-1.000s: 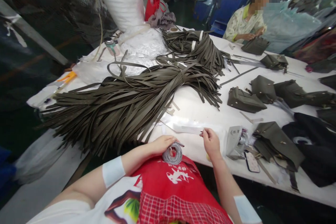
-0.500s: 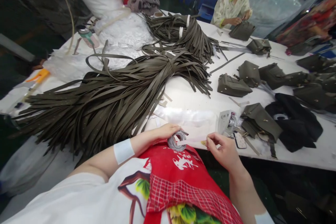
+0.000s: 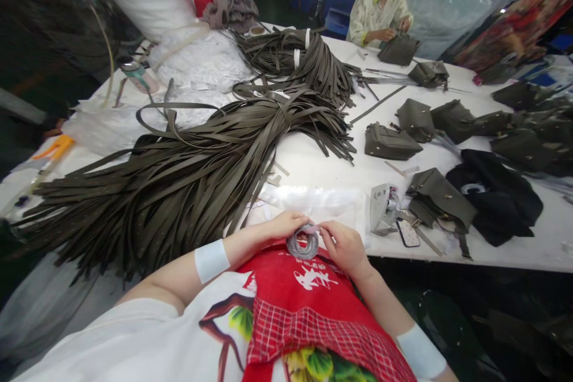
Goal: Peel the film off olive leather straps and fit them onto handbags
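My left hand (image 3: 289,224) is closed on the upper left side of a grey ring-shaped coil (image 3: 296,249), held just in front of the red apron. A pale strip (image 3: 312,229) shows at the coil's upper right. My right hand (image 3: 345,246) pinches that strip close to the coil, thumb and forefinger together. Left of my hands, a big bundle of dark olive straps (image 3: 179,185) lies fanned over the table (image 3: 320,164). Clear plastic film (image 3: 322,200) lies on the table just beyond the coil.
Several olive bags (image 3: 391,143) stand on the right, near a black cloth (image 3: 505,215) and a phone (image 3: 408,234). Another tied strap bundle (image 3: 308,57) lies further back. A co-worker (image 3: 378,18) handles a bag across the table. A bottle (image 3: 139,77) stands at left.
My right hand has moved left, from well away to right beside the coil. The pale strip, stretched out before, now shows only a short length. My left hand still holds the coil.
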### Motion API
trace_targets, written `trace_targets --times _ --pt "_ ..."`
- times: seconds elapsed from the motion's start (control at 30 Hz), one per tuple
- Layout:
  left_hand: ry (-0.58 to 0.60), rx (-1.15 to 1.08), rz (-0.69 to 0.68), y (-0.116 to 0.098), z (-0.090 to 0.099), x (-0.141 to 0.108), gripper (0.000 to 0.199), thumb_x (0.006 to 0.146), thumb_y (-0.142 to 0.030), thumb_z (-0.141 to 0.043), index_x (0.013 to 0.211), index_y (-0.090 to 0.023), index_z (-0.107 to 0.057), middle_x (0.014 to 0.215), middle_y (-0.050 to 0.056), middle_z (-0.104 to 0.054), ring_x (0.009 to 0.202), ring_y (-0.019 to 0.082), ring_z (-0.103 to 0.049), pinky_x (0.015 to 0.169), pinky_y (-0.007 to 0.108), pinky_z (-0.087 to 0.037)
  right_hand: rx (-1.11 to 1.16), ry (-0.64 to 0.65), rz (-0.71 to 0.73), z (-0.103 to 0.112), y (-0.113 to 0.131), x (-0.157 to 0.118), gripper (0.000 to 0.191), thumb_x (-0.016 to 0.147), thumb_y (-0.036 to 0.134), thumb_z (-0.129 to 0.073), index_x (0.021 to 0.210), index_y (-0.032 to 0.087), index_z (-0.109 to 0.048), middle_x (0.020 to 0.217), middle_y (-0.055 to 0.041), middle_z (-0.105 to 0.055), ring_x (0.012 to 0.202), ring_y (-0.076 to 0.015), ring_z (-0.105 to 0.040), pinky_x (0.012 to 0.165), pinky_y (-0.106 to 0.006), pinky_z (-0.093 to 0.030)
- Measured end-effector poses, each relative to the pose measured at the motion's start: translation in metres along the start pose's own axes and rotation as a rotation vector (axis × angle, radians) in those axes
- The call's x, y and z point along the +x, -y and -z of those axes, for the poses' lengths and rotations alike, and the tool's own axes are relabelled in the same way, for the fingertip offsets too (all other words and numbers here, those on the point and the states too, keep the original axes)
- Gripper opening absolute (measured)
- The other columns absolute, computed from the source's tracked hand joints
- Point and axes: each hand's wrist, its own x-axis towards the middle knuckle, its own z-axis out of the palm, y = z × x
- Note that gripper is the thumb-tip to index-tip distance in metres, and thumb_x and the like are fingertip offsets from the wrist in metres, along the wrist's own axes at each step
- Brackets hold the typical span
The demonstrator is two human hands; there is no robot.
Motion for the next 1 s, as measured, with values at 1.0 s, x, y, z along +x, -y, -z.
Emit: trace_targets --times 1.0 --pt "-0.239 0.363 -0.382 -0.026 -0.025 -0.027 0.027 0.092 -0.027 -0.046 0.085 -0.016 -0.070 0.088 0.006 -0.059 0.089 0.018 -0.056 0.085 0.029 -0.045 0.681 -0.141 -0.489 -0.038 -0.008 0.026 0.027 0.078 0.035 -0.054 0.061 0.017 -0.063 0.054 0.0015 -0.057 0.055 -0.0128 -0.048 0.055 -0.023 -0.037"
